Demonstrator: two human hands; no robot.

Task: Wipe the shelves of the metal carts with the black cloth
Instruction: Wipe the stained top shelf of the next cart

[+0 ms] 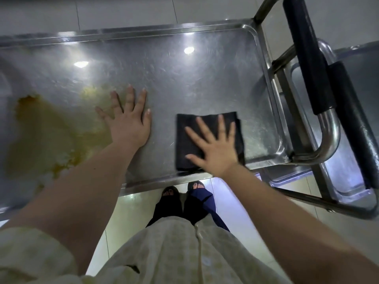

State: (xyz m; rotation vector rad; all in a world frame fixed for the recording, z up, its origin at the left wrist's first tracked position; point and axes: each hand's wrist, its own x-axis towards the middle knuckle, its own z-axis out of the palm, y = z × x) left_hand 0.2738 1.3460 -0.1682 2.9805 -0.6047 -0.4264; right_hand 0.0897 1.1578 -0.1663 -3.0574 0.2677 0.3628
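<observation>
Scratched stainless-steel cart shelf with raised rim (184,78): folded black square cloth (184,144) lies flat near the right end, by the near edge. Yellow-brown smeared spill (41,130) covers the left part. Left hand (128,124) flat between them.

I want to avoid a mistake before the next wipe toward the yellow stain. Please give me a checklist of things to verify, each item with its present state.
1. Black cloth lies flat on the shelf: ok.
2. Right hand presses on the cloth, fingers spread: ok.
3. Left hand out of the wiping path: not ok, it rests flat between cloth and stain.
4. Yellow stain wiped off: not ok, it covers the shelf's left part.
5. Underside of the cloth clean: cannot tell.
</observation>
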